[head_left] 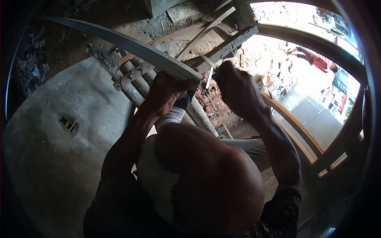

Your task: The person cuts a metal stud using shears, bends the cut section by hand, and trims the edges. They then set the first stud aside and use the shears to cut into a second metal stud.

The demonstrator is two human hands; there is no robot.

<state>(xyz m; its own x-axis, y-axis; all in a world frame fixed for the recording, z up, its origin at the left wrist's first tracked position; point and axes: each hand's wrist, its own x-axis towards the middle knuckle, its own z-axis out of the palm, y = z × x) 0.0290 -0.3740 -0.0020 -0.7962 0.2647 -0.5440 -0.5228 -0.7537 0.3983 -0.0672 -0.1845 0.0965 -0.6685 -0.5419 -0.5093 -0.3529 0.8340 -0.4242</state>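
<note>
A rough beam (pixel 234 44) slants just beyond the fingers; round poles (pixel 203 115) lie below them. Left fingers (pixel 185 84) grip one end of a long, grey, narrow strip (pixel 131 47); right fingers (pixel 227 70) clench a blurred tool (pixel 208 61).

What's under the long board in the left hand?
Round poles and rubble show beyond the long board; whatever lies directly beneath it and the left hand is covered.

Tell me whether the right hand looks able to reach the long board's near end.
Probably yes: the right hand is near that end of the long board, nothing evident blocking it, though it holds a blurred tool.
</note>
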